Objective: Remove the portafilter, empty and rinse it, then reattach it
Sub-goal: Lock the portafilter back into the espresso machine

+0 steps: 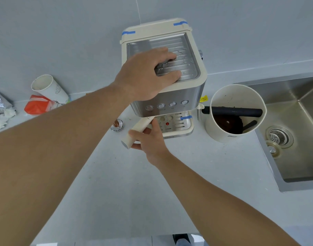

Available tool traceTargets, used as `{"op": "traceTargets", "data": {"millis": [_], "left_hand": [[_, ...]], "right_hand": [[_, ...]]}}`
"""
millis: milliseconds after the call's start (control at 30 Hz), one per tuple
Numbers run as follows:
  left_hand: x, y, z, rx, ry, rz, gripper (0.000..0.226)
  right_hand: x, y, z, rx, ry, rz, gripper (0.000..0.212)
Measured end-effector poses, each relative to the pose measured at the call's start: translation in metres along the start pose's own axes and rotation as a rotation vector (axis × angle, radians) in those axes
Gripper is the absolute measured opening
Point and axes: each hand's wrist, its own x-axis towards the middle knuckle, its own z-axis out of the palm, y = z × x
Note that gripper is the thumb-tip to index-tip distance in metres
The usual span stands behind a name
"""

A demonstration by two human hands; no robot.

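Note:
A cream and steel espresso machine [191, 93] stands on the white counter against the wall. My left hand [145, 75] lies flat on its metal top tray, fingers spread, pressing down. The portafilter's cream handle [134, 134] sticks out from under the machine's front toward the lower left; its head is hidden under the machine. My right hand [148, 139] is wrapped around that handle from the right. A steel sink [298, 132] with a drain strainer lies at the right.
A cream knock-box tub [221, 128] with a black bar and dark coffee grounds stands between machine and sink. A round metal tamper [117, 125] sits left of the machine. A tipped paper cup [49, 89], an orange packet and foil wrapping lie at far left.

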Motion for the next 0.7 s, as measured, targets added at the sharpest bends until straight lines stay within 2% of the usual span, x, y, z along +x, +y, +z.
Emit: {"op": "traceTargets", "data": {"millis": [233, 400, 567, 700], "left_hand": [[-0.001, -0.003, 0.001, 0.008, -0.007, 0.043, 0.05], [0.003, -0.012, 0.004, 0.051, -0.065, 0.039, 0.055], [0.005, -0.015, 0.003, 0.086, -0.12, 0.075, 0.055], [0.003, -0.015, 0.003, 0.093, -0.118, 0.084, 0.055]], "right_hand": [[-0.027, -0.019, -0.048, 0.02, -0.182, 0.067, 0.057], [-0.034, -0.022, -0.054, 0.104, -0.199, 0.135, 0.054], [-0.037, -0.038, -0.073, 0.013, -0.288, 0.201, 0.046], [-0.035, -0.045, -0.08, -0.041, -0.338, 0.241, 0.053]]}}
